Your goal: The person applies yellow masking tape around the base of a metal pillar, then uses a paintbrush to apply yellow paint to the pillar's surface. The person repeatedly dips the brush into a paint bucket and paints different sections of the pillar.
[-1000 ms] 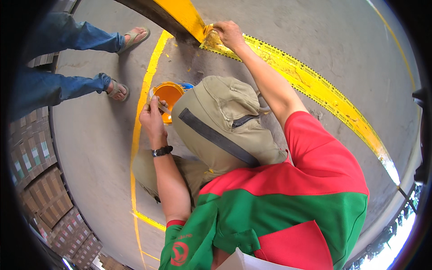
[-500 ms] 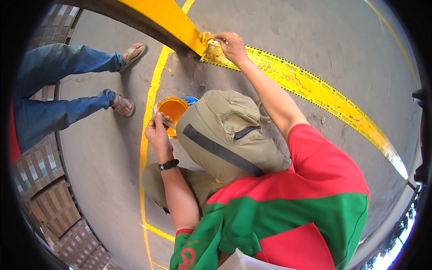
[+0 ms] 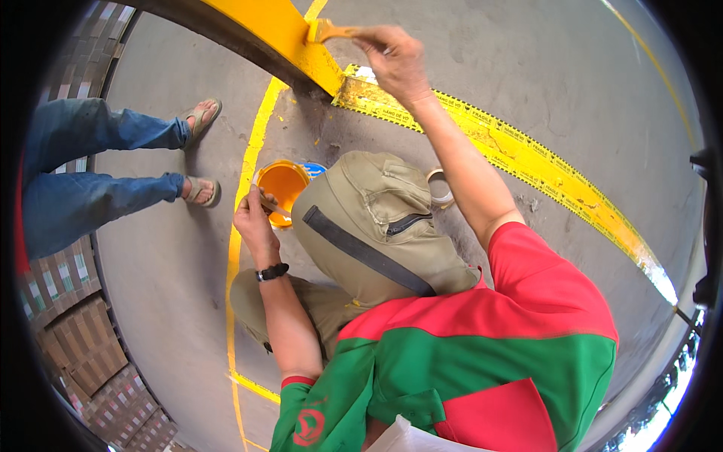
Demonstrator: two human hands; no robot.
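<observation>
My right hand (image 3: 393, 62) is closed around the handle of a paintbrush (image 3: 329, 32). The brush's yellow-coated head touches the side of a yellow beam (image 3: 271, 34), just above its lower end. Lower left, my left hand (image 3: 256, 222) is closed on a thin, flat, pale strip (image 3: 276, 209) at the rim of a paint bucket (image 3: 283, 181). Orange-yellow paint coats the bucket's inside. From the foot of the beam, a yellow painted floor stripe (image 3: 520, 151) curves off to the right, edged with printed yellow tape (image 3: 489, 119).
A roll of tape (image 3: 439, 188) lies beside my bent knee (image 3: 361, 203). Another person in jeans (image 3: 105, 200) and sandals stands at the left. Stacked cardboard boxes (image 3: 86, 343) line the left side. A yellow floor line (image 3: 248, 173) passes left of the bucket.
My right hand has moved up, carrying the paintbrush from the beam's foot to higher on its side. My left hand stays at the bucket. The other person's feet appear shifted slightly.
</observation>
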